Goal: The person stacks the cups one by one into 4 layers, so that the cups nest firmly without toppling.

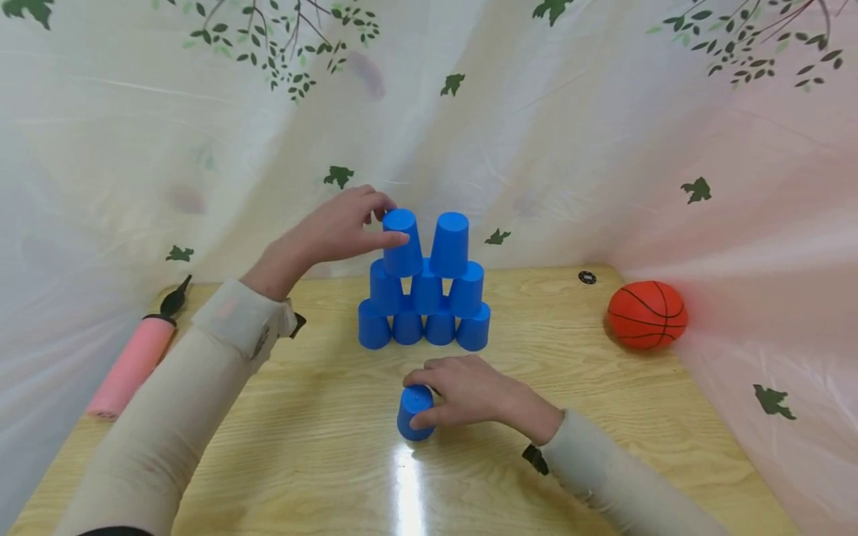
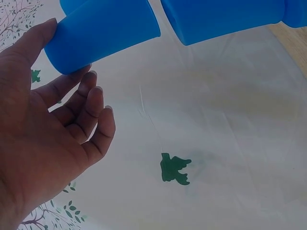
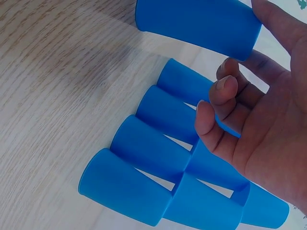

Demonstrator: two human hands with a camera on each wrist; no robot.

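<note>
An upside-down blue cup at the upper left of a cup pyramid is pinched between thumb and fingers of my left hand. In the left wrist view, a narrow gap shows between this cup's rim and the blue cup below. Beside it, another upside-down cup stands on the middle row. That row has three cups, with several in the bottom row. In front of the pyramid, my right hand grips a separate upside-down blue cup by its upper part, close over the table.
A pink hand pump lies at the table's left edge. On the right sit an orange-red toy basketball and a small black chip. A pale curtain with leaf prints hangs behind the wooden table.
</note>
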